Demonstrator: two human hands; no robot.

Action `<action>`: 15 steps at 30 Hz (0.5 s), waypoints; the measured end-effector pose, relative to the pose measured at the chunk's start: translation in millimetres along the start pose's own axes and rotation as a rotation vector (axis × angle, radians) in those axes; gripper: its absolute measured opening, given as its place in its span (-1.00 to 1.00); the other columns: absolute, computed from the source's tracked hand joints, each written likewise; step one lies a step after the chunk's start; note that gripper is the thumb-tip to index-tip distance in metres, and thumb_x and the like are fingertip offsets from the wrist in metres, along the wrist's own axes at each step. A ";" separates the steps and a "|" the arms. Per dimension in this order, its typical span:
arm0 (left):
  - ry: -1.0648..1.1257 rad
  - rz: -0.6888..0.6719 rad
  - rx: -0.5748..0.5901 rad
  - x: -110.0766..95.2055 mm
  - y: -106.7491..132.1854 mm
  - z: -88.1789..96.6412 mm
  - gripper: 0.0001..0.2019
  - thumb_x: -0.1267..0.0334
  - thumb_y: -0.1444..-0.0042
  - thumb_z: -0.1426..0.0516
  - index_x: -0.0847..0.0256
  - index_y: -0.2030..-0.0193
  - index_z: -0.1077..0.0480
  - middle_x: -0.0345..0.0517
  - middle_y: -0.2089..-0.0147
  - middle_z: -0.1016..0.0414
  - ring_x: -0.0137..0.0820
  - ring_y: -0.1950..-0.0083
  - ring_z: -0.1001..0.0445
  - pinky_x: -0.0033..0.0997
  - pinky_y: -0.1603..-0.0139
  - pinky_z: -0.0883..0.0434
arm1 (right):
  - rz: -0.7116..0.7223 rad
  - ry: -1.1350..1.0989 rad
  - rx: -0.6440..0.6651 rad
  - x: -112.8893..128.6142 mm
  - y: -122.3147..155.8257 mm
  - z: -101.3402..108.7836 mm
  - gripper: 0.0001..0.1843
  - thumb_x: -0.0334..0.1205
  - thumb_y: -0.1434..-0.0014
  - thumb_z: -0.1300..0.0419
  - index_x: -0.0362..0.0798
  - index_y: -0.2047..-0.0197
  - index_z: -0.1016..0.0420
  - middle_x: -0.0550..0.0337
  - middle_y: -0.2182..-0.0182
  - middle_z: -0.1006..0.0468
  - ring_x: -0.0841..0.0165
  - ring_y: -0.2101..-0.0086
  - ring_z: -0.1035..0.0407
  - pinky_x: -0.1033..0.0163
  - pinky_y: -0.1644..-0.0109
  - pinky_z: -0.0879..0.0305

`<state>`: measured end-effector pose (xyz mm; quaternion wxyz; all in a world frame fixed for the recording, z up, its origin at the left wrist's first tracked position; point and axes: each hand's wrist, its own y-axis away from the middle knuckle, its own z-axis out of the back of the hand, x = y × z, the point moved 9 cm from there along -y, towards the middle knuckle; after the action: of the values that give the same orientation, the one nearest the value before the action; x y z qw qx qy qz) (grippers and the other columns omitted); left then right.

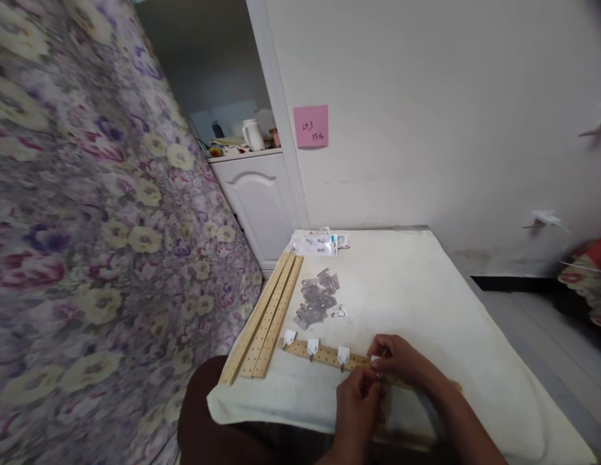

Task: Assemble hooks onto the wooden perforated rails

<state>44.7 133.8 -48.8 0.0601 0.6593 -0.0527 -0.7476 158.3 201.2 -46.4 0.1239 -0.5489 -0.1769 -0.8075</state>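
A perforated wooden strip [324, 354] lies across the near part of the table. Three white adhesive hooks stand along its left half: one at the left end [289, 337], a second [313, 348] and a third [344, 355]. Farther right on the strip, a fourth white hook [375, 359] shows partly between my fingers. My right hand [396, 359] pinches it from the far side. My left hand [357, 395] is closed at its near side, fingertips meeting those of the right. Fingers hide most of this hook and the strip beneath.
Several perforated wooden strips [269, 316] lie side by side along the table's left edge. A pile of hooks in clear grey packets [316, 300] lies beyond my strip, beside a loose hook [338, 312]. Clear packaging [314, 245] rests at the far edge of the cloth-covered table [402, 284].
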 end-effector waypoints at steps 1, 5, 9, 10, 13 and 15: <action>-0.011 -0.010 0.004 -0.4 0.6 1.4 -0.96 0.38 0.10 -0.06 0.17 0.46 -0.31 -0.34 0.58 -0.29 -0.51 0.59 -0.27 -0.57 0.63 -0.21 | 0.016 -0.001 -0.002 0.5 0.2 0.0 -0.86 -0.35 0.14 -0.21 -0.11 0.39 -0.47 0.31 0.57 -0.44 0.46 0.51 -0.27 0.38 0.45 -0.11; -0.034 -0.018 0.050 1.0 6.0 4.4 -0.91 0.39 0.07 -0.07 0.16 0.38 -0.33 -0.33 0.57 -0.34 -0.50 0.56 -0.32 -0.58 0.57 -0.23 | 0.054 -0.039 0.004 1.1 1.7 -1.2 -0.77 -0.22 0.11 -0.26 -0.10 0.31 -0.49 0.28 0.50 -0.47 0.43 0.47 -0.29 0.35 0.40 -0.13; -0.050 -0.029 0.128 -10.3 6.2 8.0 -0.95 0.28 -0.04 -0.05 0.15 0.35 -0.31 -0.32 0.54 -0.38 -0.51 0.64 -0.26 -0.55 0.64 -0.20 | 0.041 -0.078 -0.061 0.3 4.6 6.1 -0.70 -0.15 0.08 -0.27 -0.10 0.26 -0.47 0.25 0.45 -0.47 0.38 0.41 -0.34 0.32 0.33 -0.20; -0.093 -0.068 0.120 -20.3 3.0 13.2 -0.93 0.25 -0.05 -0.05 0.15 0.36 -0.31 -0.31 0.53 -0.38 -0.50 0.62 -0.28 -0.55 0.63 -0.21 | 0.037 -0.080 -0.088 0.3 5.9 9.9 -0.72 -0.12 0.05 -0.25 -0.09 0.26 -0.46 0.25 0.46 -0.47 0.38 0.41 -0.34 0.31 0.33 -0.21; -0.446 -0.250 -0.007 -64.0 -13.6 38.8 -0.89 0.25 -0.10 -0.03 0.16 0.38 -0.34 -0.26 0.47 -0.42 -0.45 0.44 -0.40 -0.54 0.43 -0.28 | 0.028 -0.080 -0.162 0.2 10.2 23.1 -0.73 -0.07 -0.04 -0.17 -0.09 0.27 -0.46 0.25 0.49 -0.45 0.37 0.42 -0.33 0.30 0.33 -0.21; -0.869 -0.288 -0.078 -86.3 -29.9 51.0 -0.83 0.32 -0.15 0.05 0.14 0.29 -0.36 -0.22 0.37 -0.49 -0.43 0.31 -0.45 -0.52 0.30 -0.30 | 0.029 -0.083 -0.210 0.2 12.5 32.5 -0.71 -0.04 -0.06 -0.15 -0.09 0.28 -0.46 0.24 0.49 -0.45 0.36 0.42 -0.32 0.30 0.33 -0.20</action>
<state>4.2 177.1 37.3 -0.0473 0.2824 0.0473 -0.9570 190.5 203.5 -33.5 0.0699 -0.5944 -0.0883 -0.7963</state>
